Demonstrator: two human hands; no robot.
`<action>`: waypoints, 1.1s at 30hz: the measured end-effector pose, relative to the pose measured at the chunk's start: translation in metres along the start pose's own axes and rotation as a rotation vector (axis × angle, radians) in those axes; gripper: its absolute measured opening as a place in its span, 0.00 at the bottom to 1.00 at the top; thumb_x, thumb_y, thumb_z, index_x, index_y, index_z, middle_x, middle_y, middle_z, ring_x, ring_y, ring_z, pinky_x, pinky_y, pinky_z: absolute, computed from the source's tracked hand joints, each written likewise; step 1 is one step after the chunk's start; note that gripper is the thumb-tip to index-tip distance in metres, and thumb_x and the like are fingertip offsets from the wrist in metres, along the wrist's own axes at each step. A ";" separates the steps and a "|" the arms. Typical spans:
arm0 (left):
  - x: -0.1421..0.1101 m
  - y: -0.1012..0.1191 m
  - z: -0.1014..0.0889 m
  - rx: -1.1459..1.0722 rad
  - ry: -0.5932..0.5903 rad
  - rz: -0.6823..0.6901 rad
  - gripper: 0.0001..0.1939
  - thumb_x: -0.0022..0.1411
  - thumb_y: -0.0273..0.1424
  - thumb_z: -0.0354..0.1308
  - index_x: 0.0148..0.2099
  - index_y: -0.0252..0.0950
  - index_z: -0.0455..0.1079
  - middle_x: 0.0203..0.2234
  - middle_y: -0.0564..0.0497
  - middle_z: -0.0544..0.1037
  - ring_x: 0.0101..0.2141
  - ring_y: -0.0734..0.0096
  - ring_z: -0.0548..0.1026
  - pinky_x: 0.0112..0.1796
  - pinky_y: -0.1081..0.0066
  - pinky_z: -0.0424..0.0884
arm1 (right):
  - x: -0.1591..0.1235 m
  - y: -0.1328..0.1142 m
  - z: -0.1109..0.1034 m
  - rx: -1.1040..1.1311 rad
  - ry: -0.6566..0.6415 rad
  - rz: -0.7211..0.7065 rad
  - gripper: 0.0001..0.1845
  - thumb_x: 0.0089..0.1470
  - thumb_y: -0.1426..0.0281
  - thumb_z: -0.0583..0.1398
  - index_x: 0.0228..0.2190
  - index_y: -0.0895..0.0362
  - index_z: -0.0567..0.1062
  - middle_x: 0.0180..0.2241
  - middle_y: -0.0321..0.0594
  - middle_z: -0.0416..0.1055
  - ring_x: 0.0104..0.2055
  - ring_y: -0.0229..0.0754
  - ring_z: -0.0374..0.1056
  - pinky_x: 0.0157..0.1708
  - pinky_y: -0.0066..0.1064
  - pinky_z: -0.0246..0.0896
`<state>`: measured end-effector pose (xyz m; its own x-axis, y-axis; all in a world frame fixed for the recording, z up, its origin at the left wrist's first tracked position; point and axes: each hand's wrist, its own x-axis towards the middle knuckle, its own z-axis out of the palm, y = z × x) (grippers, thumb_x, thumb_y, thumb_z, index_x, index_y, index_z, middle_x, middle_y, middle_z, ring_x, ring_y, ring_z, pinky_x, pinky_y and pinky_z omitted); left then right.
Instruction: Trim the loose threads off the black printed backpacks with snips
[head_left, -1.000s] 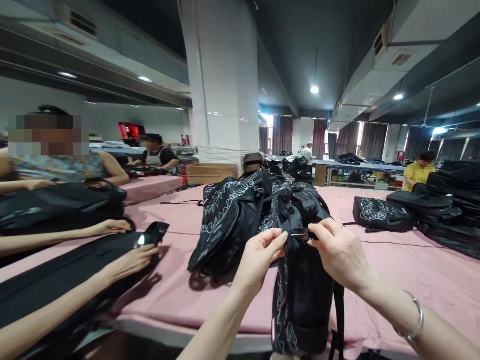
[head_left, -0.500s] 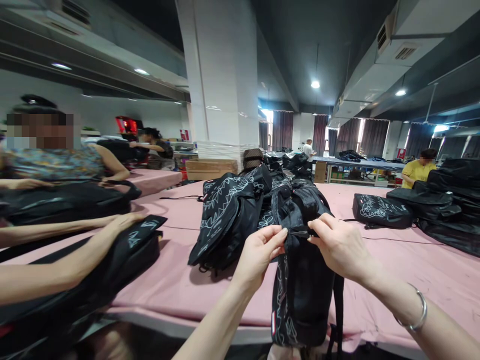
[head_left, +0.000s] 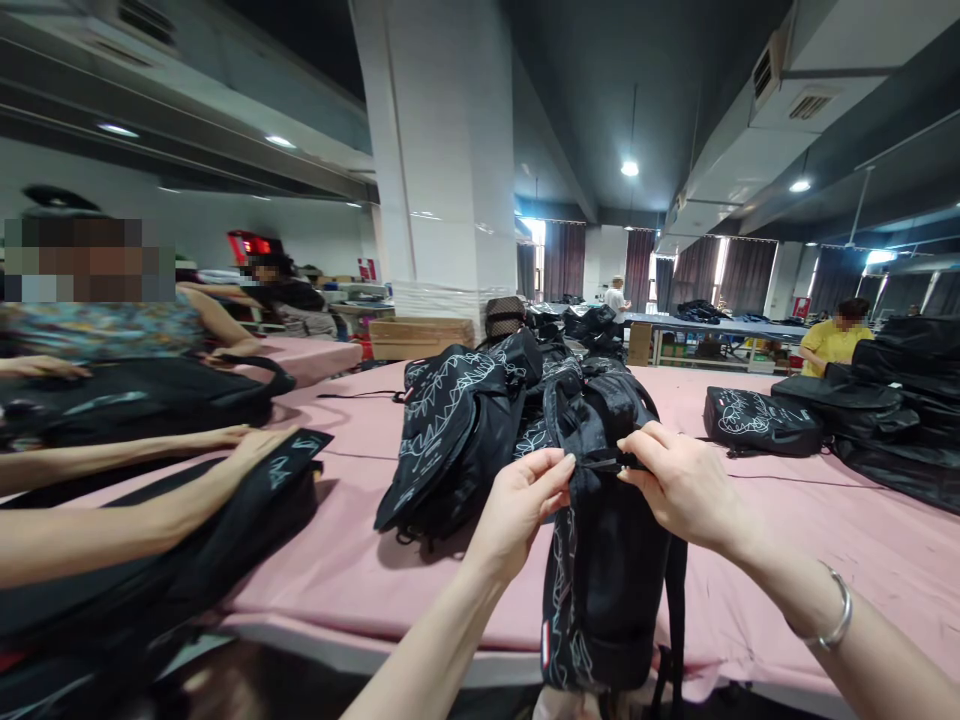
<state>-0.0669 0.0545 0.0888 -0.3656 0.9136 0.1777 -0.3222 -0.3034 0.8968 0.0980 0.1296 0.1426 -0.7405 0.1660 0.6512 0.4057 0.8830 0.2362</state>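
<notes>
A black backpack (head_left: 611, 580) with white line drawings along its side stands upright before me at the front edge of the pink table (head_left: 465, 600). My left hand (head_left: 529, 500) pinches its fabric near the top seam, thumb against fingers. On the other side, my right hand (head_left: 675, 485) is closed on the same backpack's upper edge, with a silver bracelet on that wrist. A short dark strip stretches between both hands; whether it is a strap or a zip edge I cannot tell. Just left lies another patterned black backpack (head_left: 450, 440), apart from my hands.
At the left, a co-worker's hands (head_left: 255, 460) press on a black bag (head_left: 247, 540); another person sits behind. More black bags (head_left: 907, 400) are piled at the right, with a small patterned bag (head_left: 765, 420) beside them. A cardboard box (head_left: 420, 338) stands by the pillar (head_left: 442, 180).
My hands keep their grip on the backpack and have barely moved. The co-worker's arms at the left have shifted slightly, and a person in the left background has leaned to the left.
</notes>
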 end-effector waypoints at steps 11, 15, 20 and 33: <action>0.002 -0.003 0.000 -0.032 0.000 -0.003 0.19 0.45 0.37 0.65 0.31 0.27 0.65 0.26 0.50 0.66 0.28 0.80 0.66 0.30 0.79 0.66 | 0.000 0.000 0.000 -0.209 0.100 -0.136 0.07 0.53 0.68 0.55 0.35 0.56 0.68 0.30 0.33 0.64 0.26 0.34 0.55 0.23 0.28 0.39; 0.002 -0.005 0.001 -0.028 0.038 -0.015 0.20 0.43 0.38 0.66 0.31 0.27 0.64 0.25 0.51 0.64 0.26 0.80 0.66 0.28 0.79 0.65 | 0.002 0.010 0.004 -0.171 0.113 -0.217 0.07 0.53 0.68 0.55 0.35 0.56 0.68 0.31 0.33 0.64 0.27 0.33 0.54 0.24 0.27 0.40; 0.004 -0.005 0.002 -0.019 0.037 -0.028 0.21 0.43 0.38 0.66 0.30 0.27 0.64 0.25 0.51 0.64 0.26 0.81 0.65 0.27 0.80 0.64 | 0.003 0.017 0.008 -0.173 0.128 -0.293 0.07 0.56 0.69 0.53 0.34 0.56 0.69 0.30 0.32 0.64 0.27 0.33 0.54 0.25 0.27 0.40; 0.002 -0.003 0.007 0.048 -0.066 -0.008 0.16 0.47 0.36 0.64 0.31 0.28 0.66 0.27 0.49 0.68 0.30 0.77 0.68 0.32 0.78 0.67 | -0.004 0.009 0.001 -0.205 0.106 -0.123 0.07 0.54 0.68 0.54 0.35 0.56 0.69 0.30 0.35 0.64 0.27 0.33 0.54 0.23 0.28 0.37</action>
<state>-0.0604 0.0588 0.0894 -0.3047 0.9321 0.1957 -0.2816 -0.2844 0.9164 0.1047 0.1373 0.1415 -0.7351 0.0061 0.6780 0.4239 0.7846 0.4526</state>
